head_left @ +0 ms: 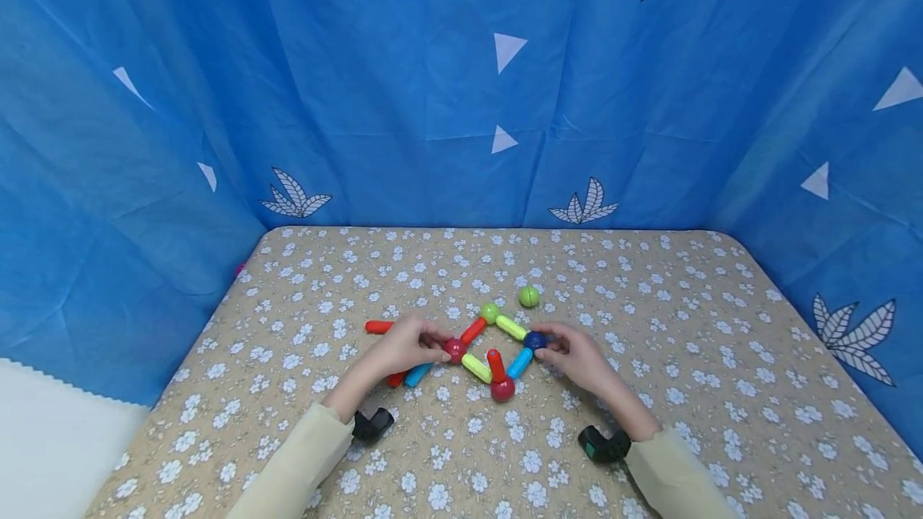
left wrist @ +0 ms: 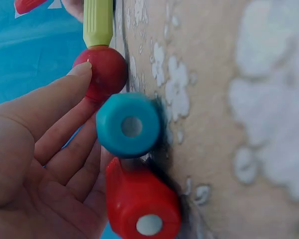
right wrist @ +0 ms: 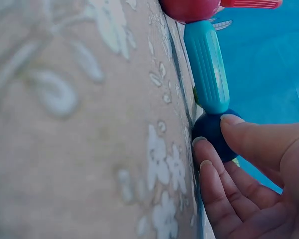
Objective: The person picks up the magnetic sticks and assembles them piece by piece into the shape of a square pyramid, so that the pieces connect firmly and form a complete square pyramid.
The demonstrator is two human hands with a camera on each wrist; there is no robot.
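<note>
A diamond of magnetic rods and balls lies on the table. My left hand [head_left: 407, 345] pinches the red ball [left wrist: 107, 72] at its left corner between thumb and fingers. At the right corner my right hand [head_left: 575, 355] holds the dark blue ball [right wrist: 214, 137]. A green ball [head_left: 490, 312] forms the far corner, joined by a red rod [head_left: 473, 331] and a yellow-green rod [head_left: 510, 327]. The near corner is another red ball [head_left: 502, 389], with a red rod [head_left: 496, 365] rising from it. A yellow-green rod [head_left: 476, 368] and a light blue rod [right wrist: 207, 67] run to it.
Beside my left hand lie a loose blue rod [left wrist: 132, 125] and a red rod [left wrist: 144, 204], partly hidden in the head view. Another red rod [head_left: 378, 327] lies farther left. A loose green ball [head_left: 529, 296] sits behind the diamond. Flowered cloth [head_left: 685, 343] covers the table.
</note>
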